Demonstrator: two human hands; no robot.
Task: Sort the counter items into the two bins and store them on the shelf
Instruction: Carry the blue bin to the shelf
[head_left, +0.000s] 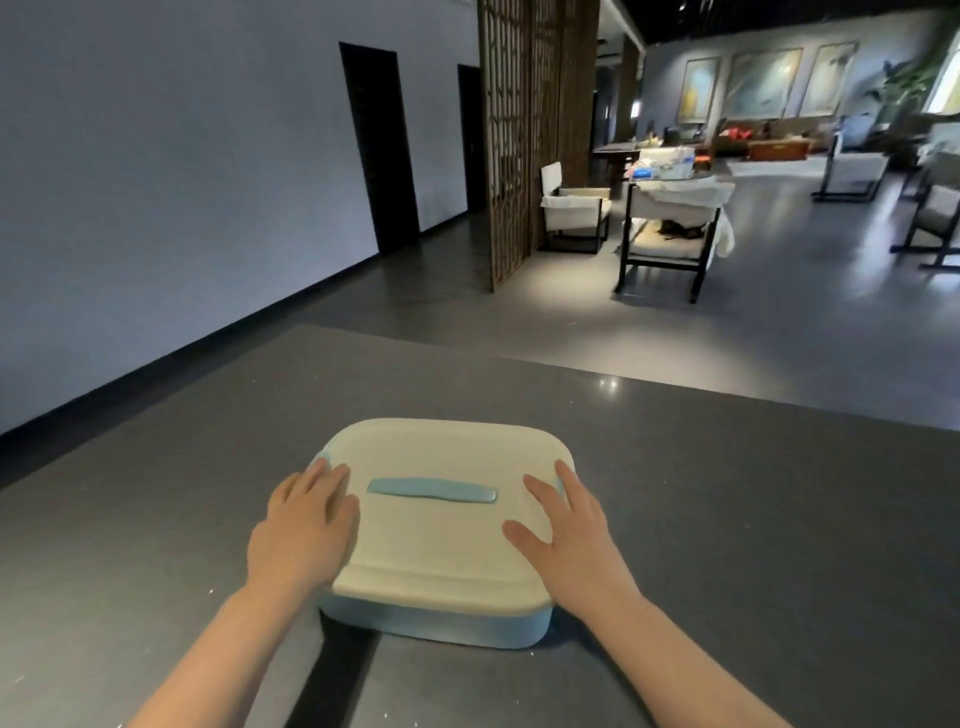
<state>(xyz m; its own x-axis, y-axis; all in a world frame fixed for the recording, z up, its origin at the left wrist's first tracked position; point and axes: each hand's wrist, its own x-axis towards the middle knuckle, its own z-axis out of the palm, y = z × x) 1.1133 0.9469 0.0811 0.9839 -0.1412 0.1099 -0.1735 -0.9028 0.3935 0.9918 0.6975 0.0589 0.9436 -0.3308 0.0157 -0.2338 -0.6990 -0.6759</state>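
Observation:
A light blue bin stands on the grey counter right in front of me. A cream lid with a flat blue handle strip covers it, so its contents are hidden. My left hand lies flat on the lid's left side, fingers straight and reaching the left edge. My right hand lies flat on the lid's right side, fingers spread, thumb pointing inward. Neither hand curls round anything. No second bin or loose items show.
The counter's far edge drops to a grey floor. Beyond stand a wooden lattice screen, white-cushioned chairs, a dark-framed seat and more furniture at the back right. A grey wall with dark doorways runs along the left.

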